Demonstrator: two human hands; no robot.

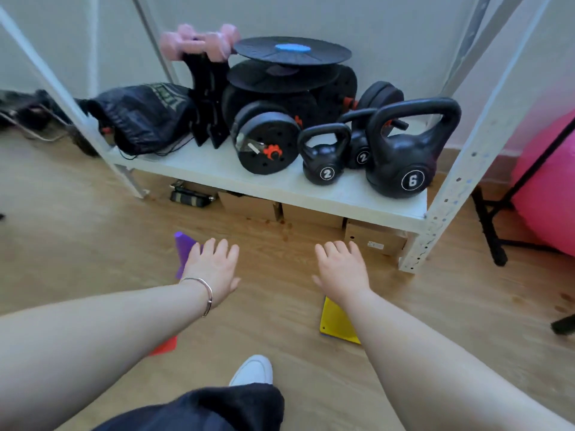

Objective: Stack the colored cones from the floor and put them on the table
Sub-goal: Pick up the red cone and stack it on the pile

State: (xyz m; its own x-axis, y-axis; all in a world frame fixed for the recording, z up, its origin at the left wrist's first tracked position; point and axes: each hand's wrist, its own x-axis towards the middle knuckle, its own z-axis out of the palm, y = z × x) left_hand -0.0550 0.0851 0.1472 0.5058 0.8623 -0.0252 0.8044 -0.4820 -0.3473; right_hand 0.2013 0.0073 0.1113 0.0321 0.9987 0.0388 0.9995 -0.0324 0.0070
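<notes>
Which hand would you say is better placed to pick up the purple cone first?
Left. The left hand is open and overlaps the purple cone, while the right hand is farther right, above the yellow cone.

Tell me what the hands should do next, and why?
Probably lower the left hand onto the purple cone and take it. Both hands are open and empty, and that cone stands on the floor partly hidden behind the left hand's fingers. The right hand hovers above the yellow cone.
</notes>
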